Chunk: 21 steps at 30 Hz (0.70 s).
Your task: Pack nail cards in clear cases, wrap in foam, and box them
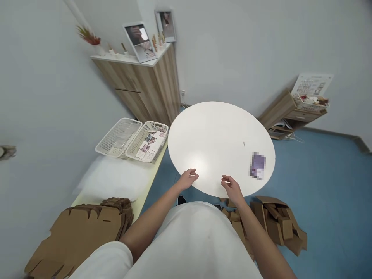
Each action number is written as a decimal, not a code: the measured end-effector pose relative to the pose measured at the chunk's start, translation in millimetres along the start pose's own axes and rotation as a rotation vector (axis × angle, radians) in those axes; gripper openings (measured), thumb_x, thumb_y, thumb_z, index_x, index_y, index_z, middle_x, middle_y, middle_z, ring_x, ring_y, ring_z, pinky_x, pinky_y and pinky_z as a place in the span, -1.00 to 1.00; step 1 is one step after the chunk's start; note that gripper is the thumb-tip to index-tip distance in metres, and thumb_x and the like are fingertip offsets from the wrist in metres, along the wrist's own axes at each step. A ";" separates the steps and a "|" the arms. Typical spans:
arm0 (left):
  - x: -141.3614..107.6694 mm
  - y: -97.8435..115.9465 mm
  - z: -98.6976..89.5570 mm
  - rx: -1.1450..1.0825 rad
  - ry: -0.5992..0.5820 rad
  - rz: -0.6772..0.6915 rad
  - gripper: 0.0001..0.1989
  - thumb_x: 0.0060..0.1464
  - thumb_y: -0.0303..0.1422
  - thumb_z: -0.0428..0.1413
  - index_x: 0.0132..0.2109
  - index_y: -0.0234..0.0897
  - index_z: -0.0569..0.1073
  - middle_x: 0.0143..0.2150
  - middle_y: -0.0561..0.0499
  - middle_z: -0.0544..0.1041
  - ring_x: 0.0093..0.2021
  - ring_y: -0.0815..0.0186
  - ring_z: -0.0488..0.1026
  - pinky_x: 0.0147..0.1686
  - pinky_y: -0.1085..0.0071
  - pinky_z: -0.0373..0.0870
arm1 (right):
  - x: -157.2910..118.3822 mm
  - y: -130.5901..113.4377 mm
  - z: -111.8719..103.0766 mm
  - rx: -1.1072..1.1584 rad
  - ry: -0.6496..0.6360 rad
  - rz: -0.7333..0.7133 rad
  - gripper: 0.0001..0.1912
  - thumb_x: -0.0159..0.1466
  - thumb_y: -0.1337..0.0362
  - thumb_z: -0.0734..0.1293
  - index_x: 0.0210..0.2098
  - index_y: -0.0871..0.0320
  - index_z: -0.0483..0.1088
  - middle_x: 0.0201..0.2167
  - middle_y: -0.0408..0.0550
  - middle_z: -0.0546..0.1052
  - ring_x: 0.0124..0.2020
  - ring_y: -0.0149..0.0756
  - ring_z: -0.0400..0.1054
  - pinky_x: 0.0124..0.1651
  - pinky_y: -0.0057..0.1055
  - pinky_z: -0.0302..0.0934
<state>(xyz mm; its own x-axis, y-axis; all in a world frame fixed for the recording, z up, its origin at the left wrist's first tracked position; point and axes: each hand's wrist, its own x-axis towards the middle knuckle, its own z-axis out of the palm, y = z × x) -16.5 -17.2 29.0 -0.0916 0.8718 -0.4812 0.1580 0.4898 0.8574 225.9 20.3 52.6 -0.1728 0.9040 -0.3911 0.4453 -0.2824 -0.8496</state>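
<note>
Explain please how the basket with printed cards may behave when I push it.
The basket looks stiff and probably light, given its thin perforated walls. Being low and wide, it would likely slide, not tip. The loosely piled cards may shift inside.

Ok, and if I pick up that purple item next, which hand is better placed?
Right, I'd say. Your right hand is nearer the blurred purple item, which lies toward the right of the round table; your left hand is farther away. Both look empty.

Grey walls (247, 50), blue floor (328, 170), wood-grain cabinet (145, 85), white round table (215, 135).
</note>
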 end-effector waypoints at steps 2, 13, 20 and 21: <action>-0.4 -11.4 -28.2 -0.035 0.056 0.017 -0.49 -0.07 -0.15 0.10 0.01 -0.31 0.32 -0.07 -0.17 0.40 -0.16 0.23 0.39 -0.26 0.40 0.32 | 6.3 -20.2 24.0 -0.023 -0.032 -0.032 -0.61 0.05 0.10 0.26 -0.13 0.07 0.34 -0.17 -0.02 0.43 -0.31 -0.29 0.34 -0.25 -0.29 0.23; -56.1 -52.8 -147.9 -0.277 0.437 -0.027 -0.54 -0.08 -0.19 0.11 -0.03 -0.30 0.34 -0.09 -0.14 0.42 -0.16 0.25 0.40 -0.21 0.38 0.33 | 43.3 -106.7 151.4 -0.198 -0.393 -0.202 -0.63 0.06 0.10 0.26 -0.14 0.05 0.34 -0.17 -0.04 0.43 -0.29 -0.30 0.36 -0.21 -0.27 0.24; -80.1 -66.5 -191.9 -0.341 0.608 -0.073 -0.56 -0.10 -0.22 0.12 -0.06 -0.31 0.35 -0.13 -0.13 0.44 -0.20 0.26 0.43 -0.19 0.35 0.34 | 68.5 -144.2 212.3 -0.273 -0.556 -0.300 -0.63 0.07 0.12 0.25 -0.13 0.07 0.34 -0.18 -0.03 0.44 -0.28 -0.28 0.36 -0.19 -0.26 0.25; -78.4 -67.3 -197.7 -0.348 0.625 -0.073 -0.56 -0.09 -0.21 0.12 -0.05 -0.30 0.35 -0.12 -0.13 0.44 -0.21 0.26 0.43 -0.19 0.34 0.34 | 72.8 -149.7 219.2 -0.284 -0.570 -0.307 -0.63 0.08 0.12 0.25 -0.13 0.07 0.34 -0.18 -0.03 0.45 -0.27 -0.28 0.36 -0.19 -0.27 0.26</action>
<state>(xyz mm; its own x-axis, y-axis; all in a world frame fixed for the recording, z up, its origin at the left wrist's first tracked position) -214.3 -119.0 45.1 -0.6524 0.6212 -0.4341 -0.1831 0.4267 0.8857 -45.8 58.0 73.8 -0.7261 0.5985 -0.3385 0.5010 0.1233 -0.8566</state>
